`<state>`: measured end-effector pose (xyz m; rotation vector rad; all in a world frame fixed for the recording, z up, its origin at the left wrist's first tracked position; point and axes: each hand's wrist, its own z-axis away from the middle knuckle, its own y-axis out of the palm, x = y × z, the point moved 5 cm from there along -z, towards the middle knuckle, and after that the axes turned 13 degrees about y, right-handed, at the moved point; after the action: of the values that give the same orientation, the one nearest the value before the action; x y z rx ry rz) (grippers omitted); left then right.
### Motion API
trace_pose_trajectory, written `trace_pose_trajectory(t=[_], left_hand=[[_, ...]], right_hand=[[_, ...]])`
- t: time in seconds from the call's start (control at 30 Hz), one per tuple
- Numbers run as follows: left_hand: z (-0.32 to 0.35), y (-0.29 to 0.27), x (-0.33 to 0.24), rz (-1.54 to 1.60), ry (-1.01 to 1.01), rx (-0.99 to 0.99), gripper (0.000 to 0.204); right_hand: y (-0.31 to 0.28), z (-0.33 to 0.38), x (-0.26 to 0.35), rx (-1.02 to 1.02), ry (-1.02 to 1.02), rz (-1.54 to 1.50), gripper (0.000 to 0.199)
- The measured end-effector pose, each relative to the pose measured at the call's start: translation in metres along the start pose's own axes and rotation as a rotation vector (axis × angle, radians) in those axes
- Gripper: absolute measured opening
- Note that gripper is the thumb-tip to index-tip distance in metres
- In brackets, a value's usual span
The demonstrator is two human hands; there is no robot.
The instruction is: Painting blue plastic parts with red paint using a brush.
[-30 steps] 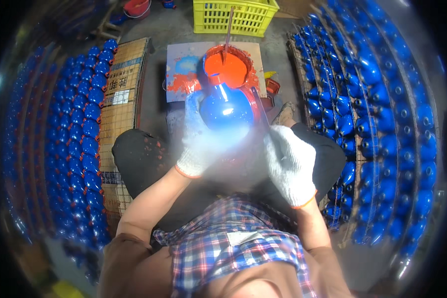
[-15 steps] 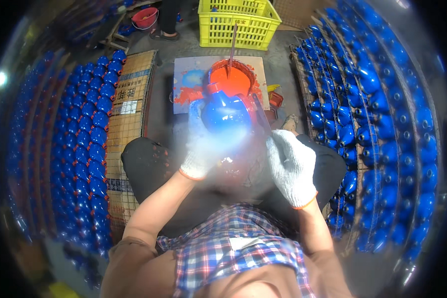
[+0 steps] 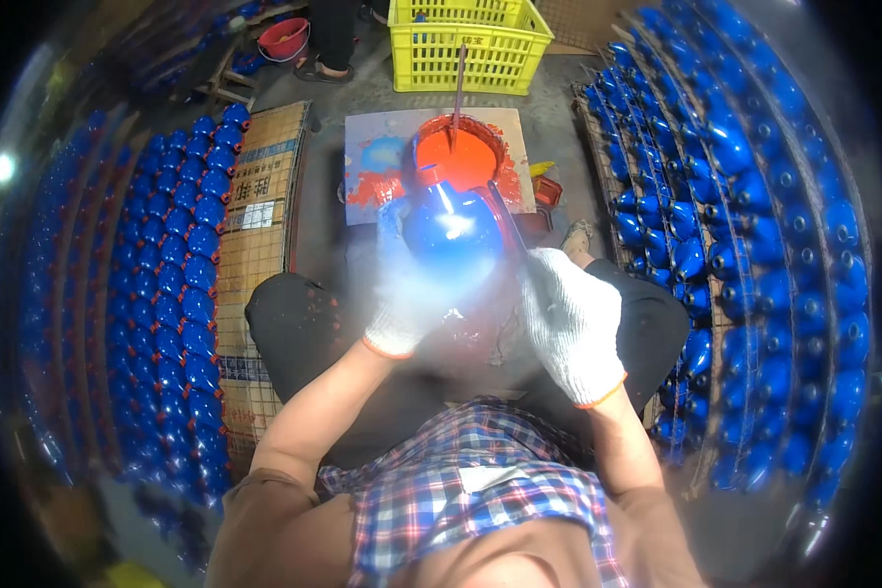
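While gloved, hands (image 3: 402,314) perhaps around blue vessel (image 3: 451,230)

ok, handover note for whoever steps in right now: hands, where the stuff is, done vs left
Left hand, white glove: holds the round glossy blue piece up over the lap; grip blurred.
Right hand, white glove: beside the piece, gripping a thin dark tool whose tip is at the piece's top.
Orange-red paint tub with a stir stick stands on a stained board ahead; yellow crate behind it.
Done: rows of blue pieces fill racks on the left and right.
Left: the held piece shows orange-red only around its top; how far along it is cannot be told.
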<state>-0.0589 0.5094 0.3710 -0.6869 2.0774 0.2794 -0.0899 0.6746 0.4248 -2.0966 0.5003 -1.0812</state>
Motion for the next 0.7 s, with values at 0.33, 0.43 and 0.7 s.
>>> trace_pose_trajectory(t=[0.33,0.43,0.7], left_hand=[[0.0,-0.012,0.02,0.093,-0.276,-0.049,0.068],[-0.002,-0.011,0.015,0.103,-0.229,-0.03,0.068],[-0.002,-0.002,0.015,0.057,-0.178,0.027,0.07]], right_hand=[[-0.005,0.022,0.002,-0.002,0.046,0.046,0.017],[-0.011,0.017,0.0,-0.092,0.037,-0.029,0.015],[-0.004,0.004,-0.003,-0.05,0.015,-0.044,0.018]])
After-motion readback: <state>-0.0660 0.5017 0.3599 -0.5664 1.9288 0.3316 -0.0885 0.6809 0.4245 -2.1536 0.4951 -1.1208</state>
